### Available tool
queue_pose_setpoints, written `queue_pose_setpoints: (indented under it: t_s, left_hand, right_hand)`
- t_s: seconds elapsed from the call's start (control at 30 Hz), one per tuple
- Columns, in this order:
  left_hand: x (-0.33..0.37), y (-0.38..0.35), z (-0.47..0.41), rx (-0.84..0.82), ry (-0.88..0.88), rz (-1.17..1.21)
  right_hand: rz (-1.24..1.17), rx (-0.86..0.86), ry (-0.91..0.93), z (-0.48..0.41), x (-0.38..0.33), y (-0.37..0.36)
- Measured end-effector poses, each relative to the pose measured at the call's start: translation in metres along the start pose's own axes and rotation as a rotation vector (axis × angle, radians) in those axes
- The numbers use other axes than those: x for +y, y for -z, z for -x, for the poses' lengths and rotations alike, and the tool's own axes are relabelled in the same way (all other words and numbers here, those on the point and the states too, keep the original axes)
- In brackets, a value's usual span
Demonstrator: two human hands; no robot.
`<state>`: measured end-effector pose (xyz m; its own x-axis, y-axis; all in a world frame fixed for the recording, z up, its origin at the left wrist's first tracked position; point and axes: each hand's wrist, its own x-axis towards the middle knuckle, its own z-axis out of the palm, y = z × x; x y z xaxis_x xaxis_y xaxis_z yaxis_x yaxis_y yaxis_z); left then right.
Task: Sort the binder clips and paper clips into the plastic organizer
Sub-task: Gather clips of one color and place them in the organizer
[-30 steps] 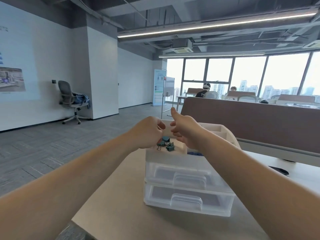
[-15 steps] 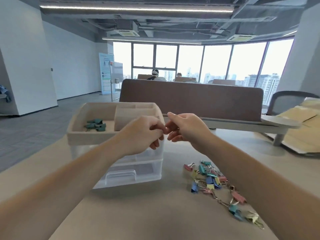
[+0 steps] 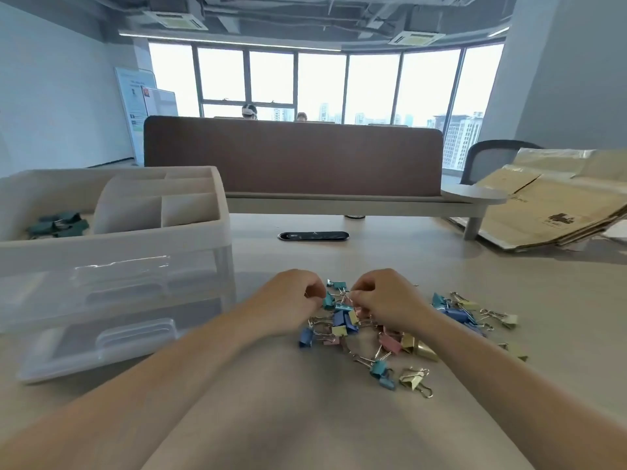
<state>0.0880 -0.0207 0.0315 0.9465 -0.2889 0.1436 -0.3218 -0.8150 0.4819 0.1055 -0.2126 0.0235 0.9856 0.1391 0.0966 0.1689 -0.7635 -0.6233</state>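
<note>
Both sets of fingers are curled, tips nearly meeting over a teal clip [image 3: 328, 300]. The left hand [image 3: 295, 300] has its fingertips [image 3: 317, 295] against the clip's nine o'clock side. The right hand [image 3: 386, 300] works the silver wire handles at its three o'clock side. From where I stand I cannot tell whether either hand has a real hold.

The clip sits at the twelve o'clock edge of the binder clips [image 3: 390, 340], a loose heap spread across the desk [image 3: 509, 283] from nine o'clock to three, trailing off toward five. The left hand looks marginally nearer the clip.

The plastic organizer [image 3: 135, 242] stands at ten o'clock from the hands, well apart, so I'd guess any carry goes up and left. Its top tray holds dark green clips [image 3: 57, 225] in the leftmost compartment.
</note>
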Motion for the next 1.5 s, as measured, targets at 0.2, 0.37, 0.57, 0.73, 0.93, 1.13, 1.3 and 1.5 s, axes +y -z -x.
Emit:
queue_pose_setpoints:
  t_s: [0.2, 0.37, 0.57, 0.73, 0.93, 1.13, 1.3, 1.5]
  left_hand:
    - [-0.007, -0.022, -0.046, -0.009, 0.076, -0.099]
    - [-0.014, -0.034, -0.078, -0.107, 0.109, -0.166]
    - [-0.021, -0.049, -0.098, -0.197, 0.061, -0.213]
    - [-0.024, -0.056, -0.101, -0.192, 0.023, -0.243]
    - [-0.024, -0.045, -0.101, -0.104, 0.046, -0.165]
    - [-0.030, -0.031, -0.101, -0.070, 0.071, 0.012]
    - [-0.031, -0.026, -0.106, -0.073, 0.211, 0.228]
    - [-0.031, -0.027, -0.117, -0.149, 0.266, 0.199]
  right_hand:
    - [0.232, -0.080, 0.032, -0.025, 0.020, -0.010]
    - [0.377, -0.199, 0.099, -0.043, 0.013, -0.014]
    - [0.627, -0.285, 0.149, -0.053, 0.007, -0.021]
    - [0.687, -0.206, 0.206, -0.055, 0.007, -0.023]
    - [0.462, -0.201, 0.156, -0.063, 0.019, -0.008]
    - [0.276, -0.095, 0.124, -0.084, 0.033, 0.002]
    - [0.328, -0.068, 0.133, -0.108, 0.030, -0.009]
    - [0.461, -0.160, 0.117, -0.124, 0.016, -0.027]
